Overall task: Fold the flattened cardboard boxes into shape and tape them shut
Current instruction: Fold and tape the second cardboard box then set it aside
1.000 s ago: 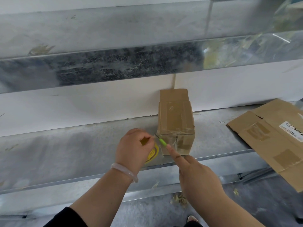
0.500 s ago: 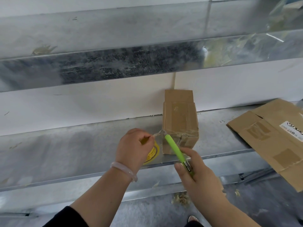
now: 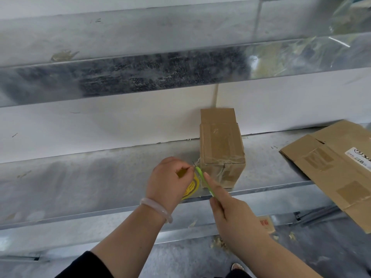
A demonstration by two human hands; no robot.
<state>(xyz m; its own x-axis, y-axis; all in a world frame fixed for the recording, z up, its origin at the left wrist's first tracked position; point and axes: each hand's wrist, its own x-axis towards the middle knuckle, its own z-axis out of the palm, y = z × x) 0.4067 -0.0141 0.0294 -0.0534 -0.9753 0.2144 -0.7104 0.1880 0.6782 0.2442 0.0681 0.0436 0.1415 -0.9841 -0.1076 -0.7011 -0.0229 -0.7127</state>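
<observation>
The clearest print stands on a white label point(image 3: 359, 158) stuck to the flattened cardboard box point(image 3: 321, 177) at the right. It shows a round black logo near its upper left corner. Below that runs a line of small dark characters, in which only a bold digit 8 can be read. The label runs off the edge of the view. The tape roll point(image 3: 191, 187) has dark printing on its yellow core, too blurred to read. A small cardboard scrap point(image 3: 266, 223) lower down bears red characters, also illegible.

A grey galvanised metal shelf point(image 3: 80, 177) carries a small brown taped cardboard box point(image 3: 220, 151) at its back and, well apart, a flattened brown cardboard box point(image 3: 331, 169) overhanging its front edge.
</observation>
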